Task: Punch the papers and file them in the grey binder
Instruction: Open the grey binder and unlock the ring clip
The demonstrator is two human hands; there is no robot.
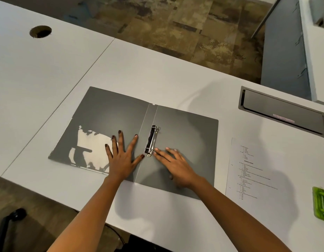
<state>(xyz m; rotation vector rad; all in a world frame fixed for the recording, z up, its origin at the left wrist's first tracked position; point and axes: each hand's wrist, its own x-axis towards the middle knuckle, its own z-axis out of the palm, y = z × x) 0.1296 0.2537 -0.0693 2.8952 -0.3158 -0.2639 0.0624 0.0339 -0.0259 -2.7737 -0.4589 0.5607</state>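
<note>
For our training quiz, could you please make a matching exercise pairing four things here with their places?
Things: 1 left hand; 2 right hand; 3 papers; 4 green punch.
Places: A at the picture's right edge; B flat on the grey binder, left cover; C on the desk, right of the binder; D fingertips beside the ring mechanism.
Pairs: 1-B; 2-D; 3-C; 4-A.

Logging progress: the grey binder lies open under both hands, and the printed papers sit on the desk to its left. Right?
Not quite: in the head view the printed papers sit on the desk right of the grey binder; the rest holds.
</note>
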